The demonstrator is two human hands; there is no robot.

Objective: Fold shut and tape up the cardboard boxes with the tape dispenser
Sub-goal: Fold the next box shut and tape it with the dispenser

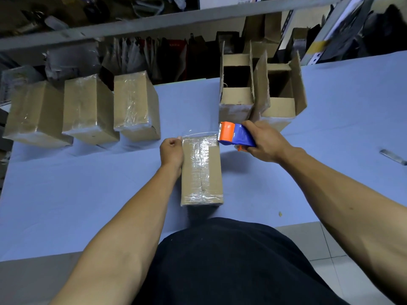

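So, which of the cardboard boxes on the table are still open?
The two boxes at the back right: their flaps stand up. The three at the left and the one between the hands are taped shut.

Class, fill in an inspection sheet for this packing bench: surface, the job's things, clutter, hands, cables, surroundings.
Surface: blue table, covered in a plain sheet.
Job's things: middle box closed, taped along its seam; clear tape strip stretched over its far edge; three taped boxes far left; two open boxes far right.
Clutter: small grey object at right edge, kind unclear.
Hands: left hand pinches the tape end; right hand grips the tape dispenser.
Cables: nothing seen.
Surroundings: shelf behind, holding blurred items.
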